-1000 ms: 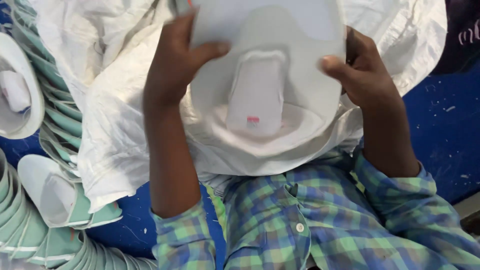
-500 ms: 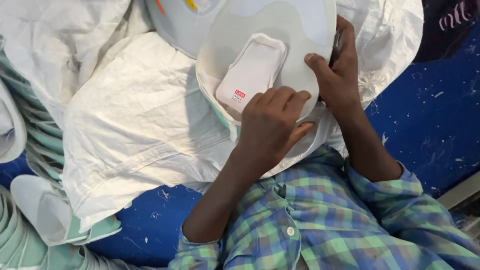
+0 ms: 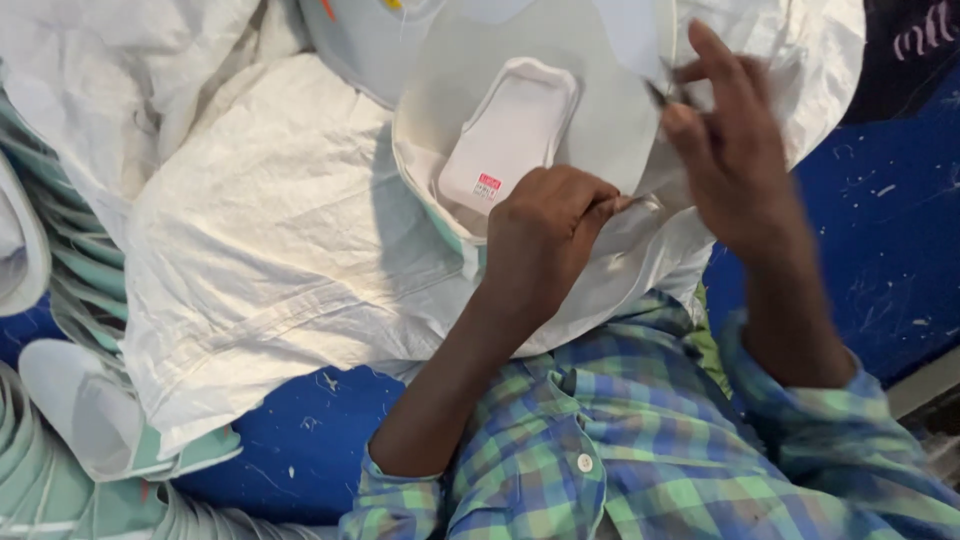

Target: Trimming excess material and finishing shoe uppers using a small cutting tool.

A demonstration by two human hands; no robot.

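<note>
A white moulded piece (image 3: 570, 50), round-edged with a raised oblong pad (image 3: 510, 125) and a small red label (image 3: 489, 183), lies on a white sack over my lap. My left hand (image 3: 545, 240) is closed on the piece's lower edge, fingers curled over the rim. My right hand (image 3: 730, 140) hovers blurred at the piece's right edge. It pinches a thin dark tool (image 3: 660, 95) between thumb and fingers; I cannot make out what kind of tool it is. Both my sleeves are green and blue checked.
A crumpled white woven sack (image 3: 270, 230) spreads to the left and under the piece. Stacks of white and pale green soles (image 3: 80, 430) line the left edge. A scuffed blue surface (image 3: 880, 230) lies at the right and below the sack.
My left hand has come down from the piece's top left edge to its lower edge. The piece has tilted and shifted up. My right hand has lifted off the right rim.
</note>
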